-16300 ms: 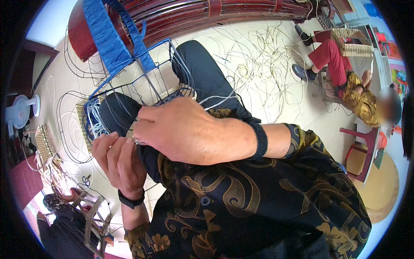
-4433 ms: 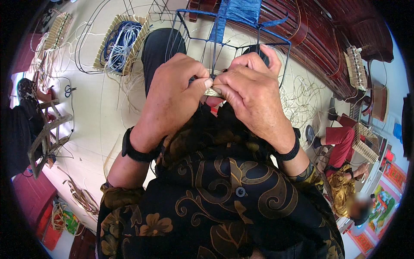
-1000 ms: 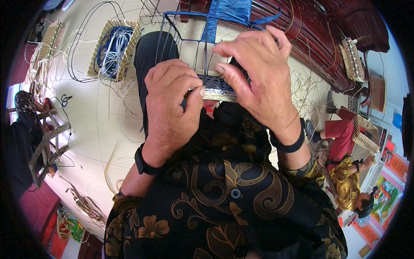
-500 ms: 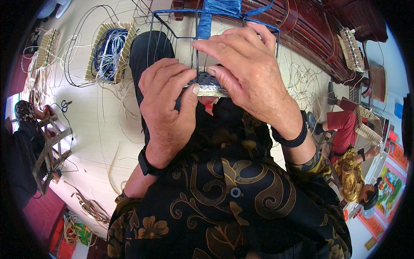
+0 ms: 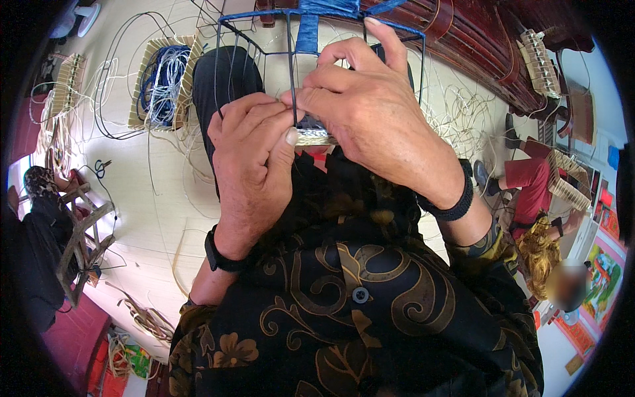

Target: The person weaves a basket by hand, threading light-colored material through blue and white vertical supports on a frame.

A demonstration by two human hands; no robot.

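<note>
Pinching a pale woven strip (image 5: 314,137) (its long axis left to right) over the lap, left hand (image 5: 254,155) curled closed, right hand (image 5: 370,112) gripping from above, index finger raised, blue wire frame (image 5: 291,53) rising beyond the knees.

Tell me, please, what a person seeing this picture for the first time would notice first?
Probably the two hands at the centre: the left hand and right hand meet on a blue wire frame, pinching a pale woven strip at its lower edge. Next, the woven tray of blue and white cords on the floor at upper left.
</note>
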